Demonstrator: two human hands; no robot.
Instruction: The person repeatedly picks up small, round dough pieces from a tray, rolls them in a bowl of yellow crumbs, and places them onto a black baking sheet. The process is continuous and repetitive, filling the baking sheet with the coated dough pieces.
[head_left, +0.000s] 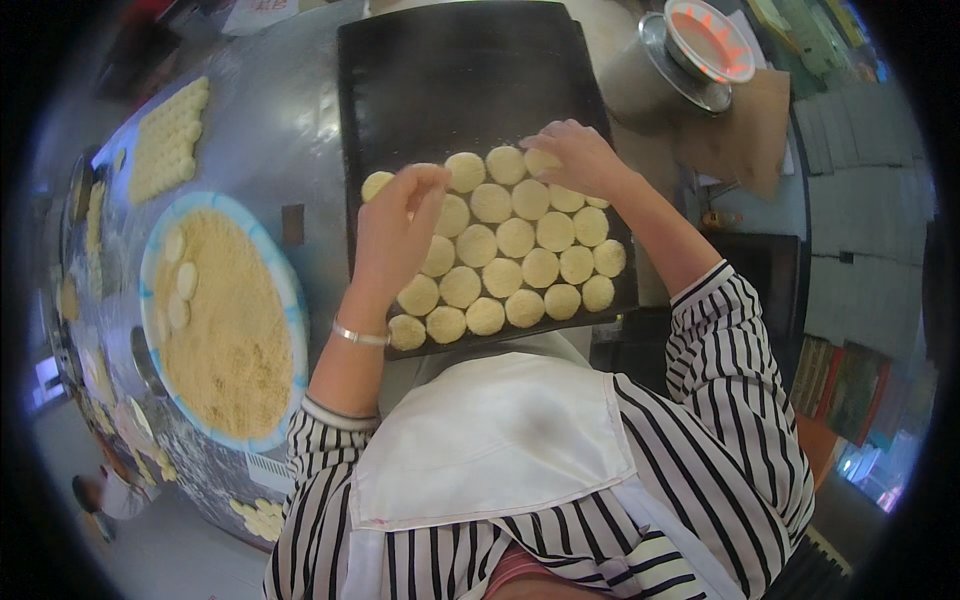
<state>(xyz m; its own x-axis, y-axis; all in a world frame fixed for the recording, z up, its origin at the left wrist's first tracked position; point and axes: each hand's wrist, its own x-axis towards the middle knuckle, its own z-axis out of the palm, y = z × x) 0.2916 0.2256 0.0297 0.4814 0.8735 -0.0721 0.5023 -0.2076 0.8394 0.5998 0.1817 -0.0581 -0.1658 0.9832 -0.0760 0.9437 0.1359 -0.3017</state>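
Observation:
Rows of round, flat, crumb-coated dough pieces (502, 278) lie close together on the near half of a black baking tray (465, 67). My left hand (401, 217) is over the tray's left side, fingers bent, beside a dough piece at the far left of the back row; whether it holds anything cannot be told. My right hand (574, 157) is at the right end of the back row, its fingers on a coated dough round (541, 162) that it partly covers. Left of the tray, a blue-and-white basin (298, 315) holds yellowish crumbs (232, 322) with several paler dough rounds (187, 281).
A block of pale dough pieces (171, 142) sits on the metal table (262, 97) at the far left. A metal pot (637, 82) with a red-and-white bowl (709, 41) stands beyond the tray's right side. Another person (124, 495) is at the lower left.

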